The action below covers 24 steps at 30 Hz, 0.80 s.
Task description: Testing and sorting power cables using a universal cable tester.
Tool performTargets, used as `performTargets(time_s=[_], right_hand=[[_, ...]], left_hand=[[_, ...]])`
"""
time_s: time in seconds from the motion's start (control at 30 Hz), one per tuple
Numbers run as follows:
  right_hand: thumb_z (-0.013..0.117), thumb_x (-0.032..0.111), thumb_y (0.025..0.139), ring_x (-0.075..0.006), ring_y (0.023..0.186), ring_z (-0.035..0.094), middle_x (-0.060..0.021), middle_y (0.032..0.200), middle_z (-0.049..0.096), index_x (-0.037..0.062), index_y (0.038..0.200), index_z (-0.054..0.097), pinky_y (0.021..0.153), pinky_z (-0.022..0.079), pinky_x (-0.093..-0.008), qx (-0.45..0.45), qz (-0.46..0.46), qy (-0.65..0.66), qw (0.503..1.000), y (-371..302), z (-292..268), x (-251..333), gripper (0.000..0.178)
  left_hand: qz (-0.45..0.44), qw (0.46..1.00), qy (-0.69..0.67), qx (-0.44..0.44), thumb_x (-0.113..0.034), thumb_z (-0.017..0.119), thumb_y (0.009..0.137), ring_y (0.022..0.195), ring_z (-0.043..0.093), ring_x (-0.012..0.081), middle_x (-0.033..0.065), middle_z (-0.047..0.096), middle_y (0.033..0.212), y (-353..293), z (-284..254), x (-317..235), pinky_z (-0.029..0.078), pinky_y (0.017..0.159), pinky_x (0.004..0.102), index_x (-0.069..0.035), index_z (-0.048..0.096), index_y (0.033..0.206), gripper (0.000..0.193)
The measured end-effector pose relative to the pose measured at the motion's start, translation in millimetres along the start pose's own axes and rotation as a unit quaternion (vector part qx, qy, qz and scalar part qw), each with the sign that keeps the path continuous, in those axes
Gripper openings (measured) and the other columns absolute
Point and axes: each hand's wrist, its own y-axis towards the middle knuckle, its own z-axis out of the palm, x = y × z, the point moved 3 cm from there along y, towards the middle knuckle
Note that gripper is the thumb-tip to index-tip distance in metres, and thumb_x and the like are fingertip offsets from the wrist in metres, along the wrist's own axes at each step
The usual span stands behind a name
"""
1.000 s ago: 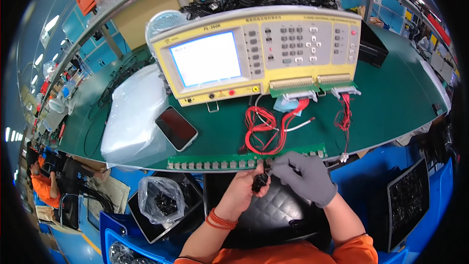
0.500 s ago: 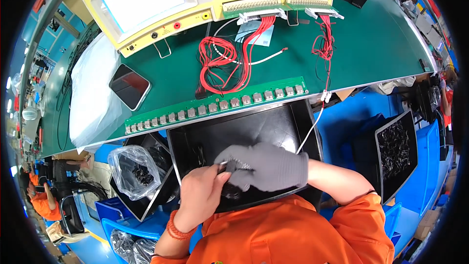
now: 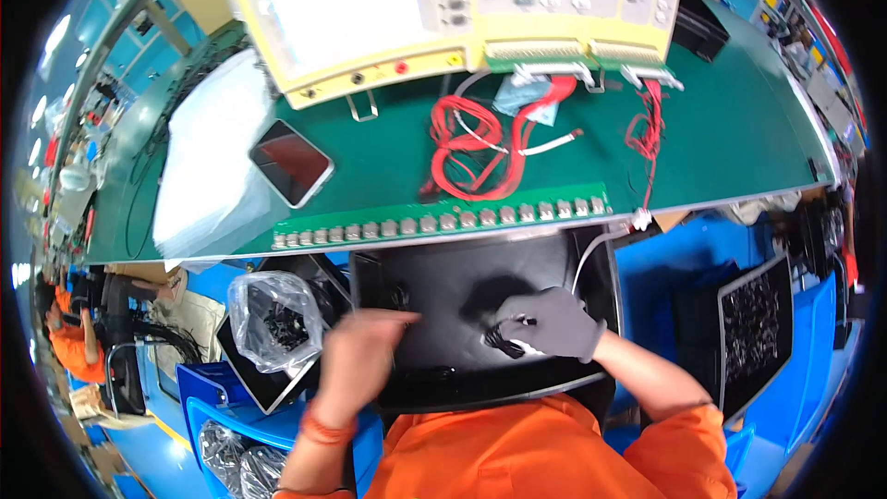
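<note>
A black tray (image 3: 554,263) rests on my lap below the bench edge. My right hand (image 3: 550,322), in a grey glove, lies inside it with fingers closed on a small black part with a pale wire (image 3: 506,340). My bare left hand (image 3: 362,351) hovers over the tray's left rim, blurred, fingers loosely curled, with nothing visible in it. An orange band circles that wrist. A white cable (image 3: 591,254) runs from the tray up to the bench.
On the green bench stand a yellow test instrument with a screen (image 3: 443,9), red wire bundles (image 3: 476,143), a green connector strip (image 3: 443,219), a phone (image 3: 291,163) and a white bag (image 3: 208,162). A clear bag of black parts (image 3: 275,319) is at left; a parts tray (image 3: 753,328) at right.
My left hand has moved left away from the right hand, out to the tray's left rim. The right hand stays in the tray, holding the small part. The view has tilted further down.
</note>
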Motion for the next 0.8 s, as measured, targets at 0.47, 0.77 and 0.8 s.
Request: performTargets(time_s=[0.47,0.77,0.8], right_hand=[[0.080,0.015,0.060,-0.0158,0.052,0.055,0.0006,0.069,0.059,0.0149,0.079,0.065,0.046,0.041,-0.0273,-0.276,-0.181,-0.123,0.936,4.2,-13.4,68.0,0.024],[0.067,0.012,0.083,-0.0196,0.072,0.069,-0.0066,0.082,0.068,0.0075,0.105,0.062,0.060,0.052,-0.0275,-0.207,-0.077,0.117,0.968,-3.5,-10.8,62.9,0.023],[0.068,0.011,0.083,-0.0188,0.072,0.069,-0.0062,0.081,0.068,0.0073,0.104,0.062,0.060,0.052,-0.0268,-0.214,-0.076,0.087,0.970,-1.9,-12.2,61.5,0.023]], left_hand=[[-0.191,0.687,-0.690,0.122,-0.026,0.041,0.102,0.069,0.043,0.0097,0.0030,0.054,0.083,14.1,69.9,-44.9,0.037,0.062,0.0235,-0.001,0.053,0.104,0.028],[-0.121,0.865,-0.486,0.033,-0.020,0.052,0.097,0.078,0.052,0.0064,-0.0013,0.060,0.084,25.5,44.9,-33.2,0.041,0.069,0.0219,-0.001,0.063,0.091,0.022],[-0.088,0.875,-0.475,0.027,-0.020,0.052,0.097,0.078,0.053,0.0069,-0.0006,0.061,0.085,25.5,44.9,-35.5,0.042,0.071,0.0218,0.000,0.063,0.091,0.024]])
